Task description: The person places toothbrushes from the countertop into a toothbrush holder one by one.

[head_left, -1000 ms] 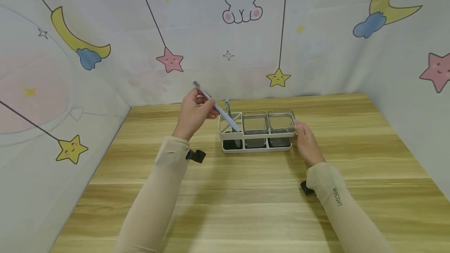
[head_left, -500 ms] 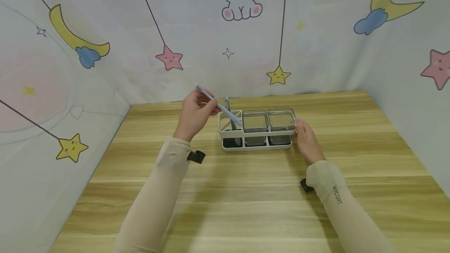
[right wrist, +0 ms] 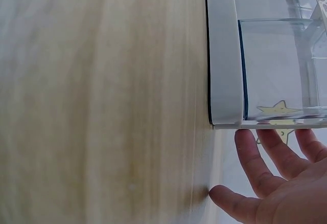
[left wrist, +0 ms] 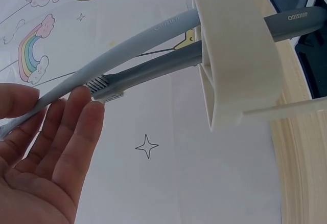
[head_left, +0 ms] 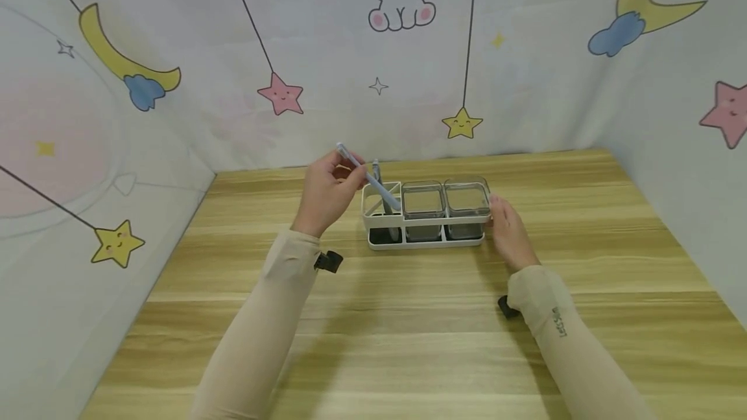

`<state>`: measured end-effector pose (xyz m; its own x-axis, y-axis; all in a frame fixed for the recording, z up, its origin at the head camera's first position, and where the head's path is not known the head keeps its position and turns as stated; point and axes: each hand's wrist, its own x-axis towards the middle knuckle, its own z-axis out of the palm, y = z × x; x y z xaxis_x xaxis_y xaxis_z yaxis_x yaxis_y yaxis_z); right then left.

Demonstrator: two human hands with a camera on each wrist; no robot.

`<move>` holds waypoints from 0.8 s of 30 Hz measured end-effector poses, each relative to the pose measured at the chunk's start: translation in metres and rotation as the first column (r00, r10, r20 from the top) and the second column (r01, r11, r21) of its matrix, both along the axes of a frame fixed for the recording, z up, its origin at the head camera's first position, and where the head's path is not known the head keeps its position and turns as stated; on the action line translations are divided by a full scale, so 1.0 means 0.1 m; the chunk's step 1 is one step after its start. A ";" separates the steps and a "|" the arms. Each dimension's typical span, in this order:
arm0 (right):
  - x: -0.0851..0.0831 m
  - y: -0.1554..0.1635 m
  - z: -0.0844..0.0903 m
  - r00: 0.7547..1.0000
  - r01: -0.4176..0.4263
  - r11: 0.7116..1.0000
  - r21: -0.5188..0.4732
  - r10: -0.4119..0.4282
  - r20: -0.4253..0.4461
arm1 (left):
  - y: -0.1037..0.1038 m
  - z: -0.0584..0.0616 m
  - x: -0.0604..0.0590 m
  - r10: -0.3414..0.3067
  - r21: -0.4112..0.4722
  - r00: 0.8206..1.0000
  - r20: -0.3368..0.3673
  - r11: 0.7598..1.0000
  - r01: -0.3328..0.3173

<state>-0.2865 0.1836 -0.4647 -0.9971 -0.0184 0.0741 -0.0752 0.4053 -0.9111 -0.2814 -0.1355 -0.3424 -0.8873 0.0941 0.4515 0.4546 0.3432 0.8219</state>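
Note:
A white rack (head_left: 426, 242) with three compartments stands on the wooden table (head_left: 408, 342). My left hand (head_left: 328, 188) pinches a light blue toothbrush (head_left: 369, 178) near its head. The handle slants down into the rack's left compartment. A grey toothbrush (head_left: 377, 171) stands in that same compartment. In the left wrist view the light blue toothbrush (left wrist: 143, 37) runs between my thumb and fingers (left wrist: 76, 127), above the grey toothbrush (left wrist: 153, 68). My right hand (head_left: 508, 229) rests with straight fingers against the rack's right end, beside a clear cup (head_left: 465, 201). The right wrist view shows its fingers (right wrist: 255, 157) at the rack (right wrist: 224, 55).
A second clear cup (head_left: 423, 203) fills the rack's middle compartment. Printed fabric walls (head_left: 373, 50) with stars, moons and a rabbit close the table at the back and on both sides. Bare wood lies in front of the rack.
My left hand has moved a little right, toward the rack, and the light blue toothbrush has slid deeper into the left compartment. The right hand has stayed at the rack's end.

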 end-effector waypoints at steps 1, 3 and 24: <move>0.00 0.00 0.00 1.000 0.000 1.000 -0.002 0.000 0.000 | 0.00 -0.01 0.00 -0.004 -0.013 1.000 -0.010 1.000 0.003; -0.01 0.00 -0.01 1.000 0.000 1.000 -0.002 0.000 -0.002 | 0.00 -0.03 0.01 -0.005 -0.041 1.000 -0.026 0.999 0.004; 0.02 0.00 0.01 1.000 0.020 1.000 -0.023 -0.019 0.019 | 0.17 -0.18 -0.01 -0.059 -0.199 0.992 -0.109 0.979 0.036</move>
